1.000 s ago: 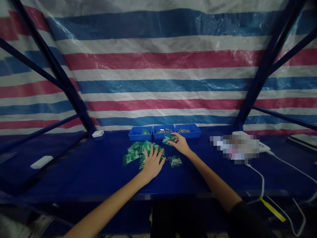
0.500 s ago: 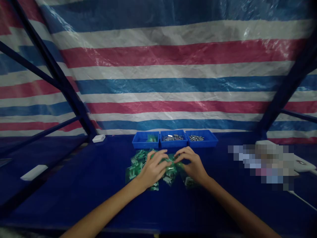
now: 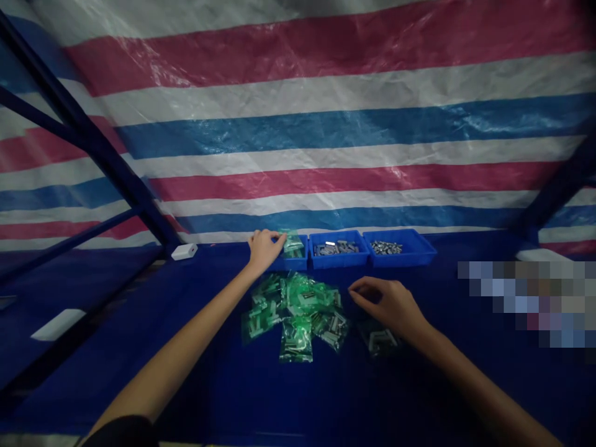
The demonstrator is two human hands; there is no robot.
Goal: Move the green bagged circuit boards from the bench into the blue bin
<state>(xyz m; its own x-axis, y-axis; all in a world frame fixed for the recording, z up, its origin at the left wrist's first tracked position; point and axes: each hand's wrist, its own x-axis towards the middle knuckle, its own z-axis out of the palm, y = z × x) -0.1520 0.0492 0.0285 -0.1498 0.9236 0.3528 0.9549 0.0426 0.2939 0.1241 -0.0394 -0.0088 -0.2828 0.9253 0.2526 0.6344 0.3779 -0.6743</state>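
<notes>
In the head view, the left hand [image 3: 264, 249] is at the far side of the worktop [image 3: 223, 391], pinching the left side of a green-tinted packet [image 3: 292, 239] between thumb and fingers. That packet is at the left tray [image 3: 298, 263], lying to the right of the left fingertips, and its long axis seems to run from the worktop's far edge towards its near edge; whether it hangs clear of the tray or rests on something inside is hard to tell. The left hand is plainly the nearer one, touching it, while the right hand [image 3: 395, 305] is well apart, to the right and closer to the near edge. The right hand's fingers are curled, with thumb and forefinger tips close together; nothing shows between them, and I cannot tell whether they meet. Between the hands, nearer the near edge than the trays, a pile of green packets [image 3: 302, 297] spreads over the worktop, its right side just beside the right fingertips. Another packet [image 3: 382, 340] lies to the right of the pile, partly beneath the right hand in this view. The middle tray [image 3: 339, 260] and the right tray [image 3: 416, 249], both holding small metal pieces, continue the row from the left tray along the far edge.
</notes>
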